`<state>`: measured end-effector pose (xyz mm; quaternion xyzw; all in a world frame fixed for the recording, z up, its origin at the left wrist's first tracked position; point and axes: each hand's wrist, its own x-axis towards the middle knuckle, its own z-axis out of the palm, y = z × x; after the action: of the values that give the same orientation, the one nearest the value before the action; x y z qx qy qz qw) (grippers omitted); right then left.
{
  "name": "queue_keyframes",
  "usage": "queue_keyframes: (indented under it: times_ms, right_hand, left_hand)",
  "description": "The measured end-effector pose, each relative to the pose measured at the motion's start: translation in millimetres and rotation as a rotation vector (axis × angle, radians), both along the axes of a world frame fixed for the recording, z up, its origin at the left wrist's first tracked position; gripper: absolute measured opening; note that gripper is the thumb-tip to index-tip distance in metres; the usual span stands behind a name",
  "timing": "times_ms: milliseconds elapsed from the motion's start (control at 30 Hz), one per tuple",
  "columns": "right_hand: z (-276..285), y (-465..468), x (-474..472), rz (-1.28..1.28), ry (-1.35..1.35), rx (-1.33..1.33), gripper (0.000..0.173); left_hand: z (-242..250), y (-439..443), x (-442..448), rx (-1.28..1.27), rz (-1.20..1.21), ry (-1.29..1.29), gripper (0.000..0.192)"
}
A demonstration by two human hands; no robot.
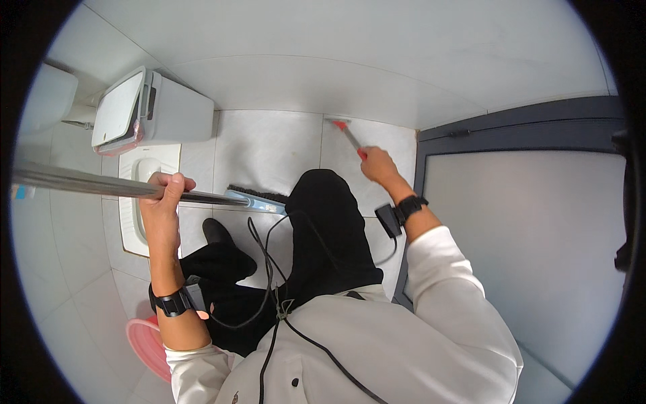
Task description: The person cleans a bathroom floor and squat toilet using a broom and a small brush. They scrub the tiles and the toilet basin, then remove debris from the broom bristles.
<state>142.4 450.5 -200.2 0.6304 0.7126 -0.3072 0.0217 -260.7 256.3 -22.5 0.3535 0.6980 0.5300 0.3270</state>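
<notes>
My left hand (162, 209) is closed around the metal pole (96, 183) of a floor brush, its thumb lying over the top. The pole runs across to a light blue brush head (263, 204) with dark bristles, which rests on the tiled floor beside my bent knee. In my right hand (378, 165) is the red grip of a small scraper (352, 137). Its red and metal head lies on the floor tiles near the foot of the wall. The far end of the scraper's grip is hidden in my fingers.
A white lidded waste bin (184, 112) with a bag at its rim stands by the wall, behind a squat toilet (124, 212). A pink basin (146, 348) sits at lower left. At right is a grey-framed door (520, 227). Black cables (270, 262) hang before me.
</notes>
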Motion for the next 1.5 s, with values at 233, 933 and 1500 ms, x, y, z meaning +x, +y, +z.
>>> queue_keyframes:
  times_ms: [233,933,1500]
  right_hand:
    - [7.4,-14.0,18.7,0.005,-0.062,-0.088,0.032]
    - [12.3,-14.4,82.9,-0.232,0.07,-0.004,0.043]
    - [37.6,-117.4,124.1,-0.751,0.694,-0.338,0.042]
  left_hand:
    - [-2.3,8.2,7.2,0.006,-0.051,-0.001,0.027]
    - [-2.5,5.5,8.8,-0.022,-0.057,0.031,0.03]
    - [59.2,64.7,94.5,0.523,-0.131,-0.204,0.035]
